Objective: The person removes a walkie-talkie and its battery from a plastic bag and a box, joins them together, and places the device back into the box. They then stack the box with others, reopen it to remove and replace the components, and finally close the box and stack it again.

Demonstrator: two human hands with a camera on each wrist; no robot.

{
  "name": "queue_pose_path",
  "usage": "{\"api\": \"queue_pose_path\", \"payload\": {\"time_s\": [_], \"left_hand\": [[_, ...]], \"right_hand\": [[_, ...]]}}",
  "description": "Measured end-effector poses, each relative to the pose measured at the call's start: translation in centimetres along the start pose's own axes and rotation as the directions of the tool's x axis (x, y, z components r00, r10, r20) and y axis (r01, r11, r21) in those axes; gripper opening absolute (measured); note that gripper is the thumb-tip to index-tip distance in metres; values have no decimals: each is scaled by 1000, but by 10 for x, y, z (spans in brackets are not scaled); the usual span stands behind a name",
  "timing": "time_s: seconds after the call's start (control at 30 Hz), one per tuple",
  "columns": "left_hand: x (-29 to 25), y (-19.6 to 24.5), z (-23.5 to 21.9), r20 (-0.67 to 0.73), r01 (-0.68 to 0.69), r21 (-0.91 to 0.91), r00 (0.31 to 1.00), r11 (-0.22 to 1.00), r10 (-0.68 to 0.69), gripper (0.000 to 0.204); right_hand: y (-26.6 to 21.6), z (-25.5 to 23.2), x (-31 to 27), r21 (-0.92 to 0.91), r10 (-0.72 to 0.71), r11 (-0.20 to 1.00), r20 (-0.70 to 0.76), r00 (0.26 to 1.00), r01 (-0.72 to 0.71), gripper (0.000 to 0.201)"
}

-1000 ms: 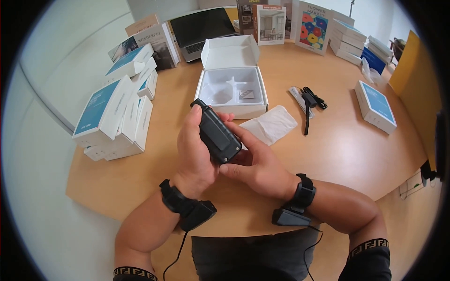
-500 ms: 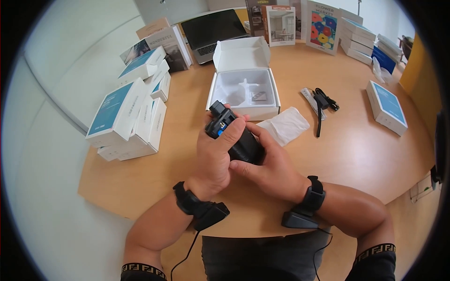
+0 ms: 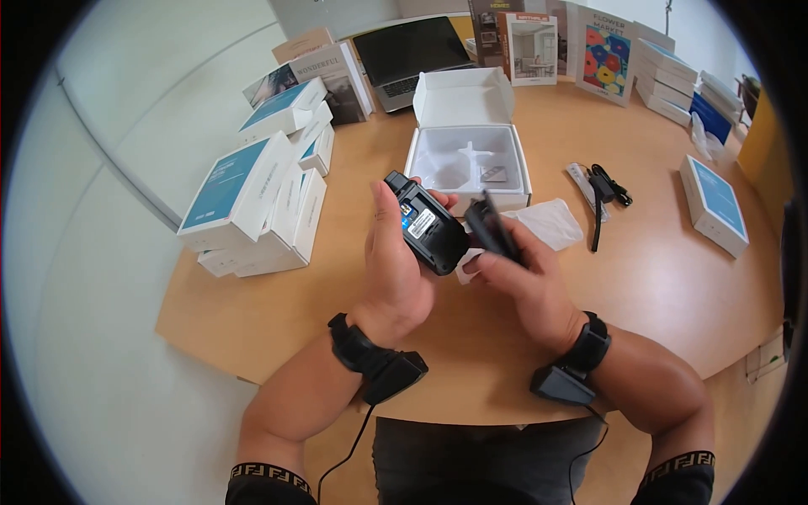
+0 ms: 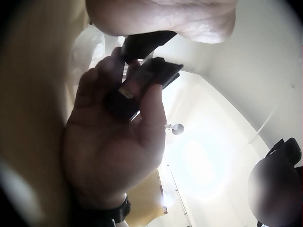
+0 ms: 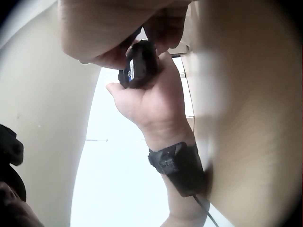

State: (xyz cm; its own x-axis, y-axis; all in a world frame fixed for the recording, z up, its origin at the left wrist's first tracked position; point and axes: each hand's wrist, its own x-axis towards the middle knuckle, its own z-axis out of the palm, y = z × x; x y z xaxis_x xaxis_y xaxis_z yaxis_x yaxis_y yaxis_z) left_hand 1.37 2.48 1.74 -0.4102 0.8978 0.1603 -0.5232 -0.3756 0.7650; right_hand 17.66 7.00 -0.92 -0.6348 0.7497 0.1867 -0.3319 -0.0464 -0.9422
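Observation:
A black handheld device (image 3: 436, 240) lies in my left hand (image 3: 391, 273), its back facing up. An open recess in that back shows a white label and a blue patch. My right hand (image 3: 530, 282) pinches a flat black back piece (image 3: 492, 227), blurred, held just right of the device and apart from it. In the left wrist view, this back piece (image 4: 151, 75) sits between the right thumb and fingers. The right wrist view shows the device (image 5: 142, 64) resting against the left palm.
Behind the hands stands an open white box (image 3: 463, 99) with a moulded tray. A white pouch (image 3: 555, 223) and a black cable (image 3: 610, 187) lie to the right. Blue-and-white boxes are stacked at left (image 3: 231, 185); another box (image 3: 715, 206) lies at far right. A laptop (image 3: 412, 55) stands behind.
The device has turned in the left hand, and its back recess now shows. The right hand has moved right, carrying the black back piece away from the device. The whole view has shifted.

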Motion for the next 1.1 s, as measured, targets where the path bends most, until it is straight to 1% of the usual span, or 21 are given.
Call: {"api": "queue_pose_path", "payload": {"time_s": [0.03,0.07,0.1,0.2,0.3,0.43,0.6,0.73,0.8,0.83,0.9,0.93,0.97,1.0,1.03,1.07,1.1], "left_hand": [[0,1,0,-2,-1,2,1000,1000,1,62],[-1,2,0,-7,14,-16,1000,1000,-14,63],[-1,2,0,-11,30,-35,999,999,-31,64],[0,1,-2,8,29,-35,1000,999,-29,65],[0,1,-1,-2,25,-35,1000,999,-25,65],[0,2,-2,-2,30,-38,1000,999,-30,65],[-1,1,-1,3,29,-30,1000,999,-29,65],[0,-1,-3,19,30,-17,999,999,-30,64],[0,-3,-1,15,36,2,999,999,-36,64],[-1,-2,-3,14,37,2,999,999,-37,64],[-4,0,-7,178,137,39,974,990,-142,65],[-6,-1,-6,177,140,40,974,989,-145,65],[-7,-2,-5,178,141,68,972,988,-151,67],[-8,-4,-4,179,142,96,971,985,-158,68],[-10,-5,-1,180,145,96,970,985,-161,68],[-12,-6,3,133,148,111,978,983,-162,69],[-13,-7,6,86,150,125,983,981,-161,71]], "right_hand": [[-6,0,1,183,96,979,-4,995,-94,52],[-10,2,2,207,141,970,-51,989,-127,46],[-8,-1,4,207,141,970,-52,989,-128,46],[-4,-8,10,401,210,900,-51,976,-173,46],[-2,-10,11,441,198,881,-17,980,-170,46],[-1,-10,11,423,210,888,-31,977,-178,48],[-4,-7,9,434,185,888,-37,982,-151,48],[-6,-5,7,409,205,896,-36,978,-173,50],[-12,0,3,245,145,960,-31,989,-133,51],[-10,3,1,245,146,960,-32,989,-133,51],[-6,8,-4,8,98,995,-6,995,-98,58],[-8,8,-6,-131,91,987,5,996,-89,69],[-2,8,-5,-130,92,987,4,996,-91,69],[9,8,-2,-267,-110,957,40,993,116,71],[14,10,0,-389,-299,866,102,949,315,73],[12,11,-1,-335,-245,906,86,966,260,75],[12,10,-1,-336,-244,906,83,966,258,75]]}}
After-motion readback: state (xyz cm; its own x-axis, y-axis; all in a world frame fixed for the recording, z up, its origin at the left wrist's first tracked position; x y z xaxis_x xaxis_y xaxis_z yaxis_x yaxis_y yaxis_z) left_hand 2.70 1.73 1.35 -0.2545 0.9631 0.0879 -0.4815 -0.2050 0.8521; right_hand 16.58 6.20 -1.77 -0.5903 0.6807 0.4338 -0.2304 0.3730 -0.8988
